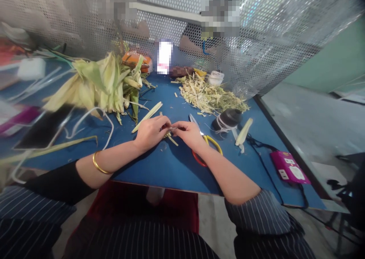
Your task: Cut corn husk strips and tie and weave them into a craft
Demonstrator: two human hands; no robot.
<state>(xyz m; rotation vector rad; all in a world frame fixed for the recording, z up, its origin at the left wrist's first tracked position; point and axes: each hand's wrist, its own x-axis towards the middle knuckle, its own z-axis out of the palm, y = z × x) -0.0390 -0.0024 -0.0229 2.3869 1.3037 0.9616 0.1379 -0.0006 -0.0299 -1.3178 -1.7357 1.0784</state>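
Observation:
Fingertips of my left hand [152,132] and my right hand [188,134] meet over the middle of the blue table, both closed in a pinch. Between them is a small piece of corn husk [172,138], its pale cut ends poking out below; fingers hide most of it, and I cannot tell whether thread is around it. A longer husk strip [148,116] lies just beyond my left hand. Scissors [212,143] with red and yellow handles lie partly under my right wrist. To their right is a dark spool [227,120] wound with white thread.
A big heap of corn husks [97,82] covers the left back. Husk trimmings [211,95] are piled at the right back, before a perforated metal screen [171,27]. A magenta power box [288,167] with black cables sits at right; a white cable [110,127] curls at left.

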